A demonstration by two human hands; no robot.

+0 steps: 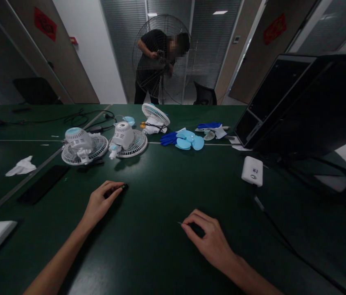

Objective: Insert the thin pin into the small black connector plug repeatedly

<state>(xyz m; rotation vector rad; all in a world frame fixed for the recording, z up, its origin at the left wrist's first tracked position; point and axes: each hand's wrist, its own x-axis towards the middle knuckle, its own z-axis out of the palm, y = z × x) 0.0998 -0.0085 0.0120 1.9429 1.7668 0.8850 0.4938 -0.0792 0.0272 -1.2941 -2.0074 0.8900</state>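
1 small dark piece (125, 187), pinched in left hand (98, 204), front-left of the blue fan blade (188, 141); 1 thin sliver (179, 223), pinched in right hand (210, 237), in front of the blade. Risk: fingertip grips slipping, either item lost against dark counter (148, 258).

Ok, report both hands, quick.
Left hand: closed, pinching a small black-and-green object.
Right hand: closed, pinching a thin pale sliver, too small to identify.

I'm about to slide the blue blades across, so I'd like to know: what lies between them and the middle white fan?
A blue glove, close beside the blue blades, on the middle fan's side, as the head view shows.
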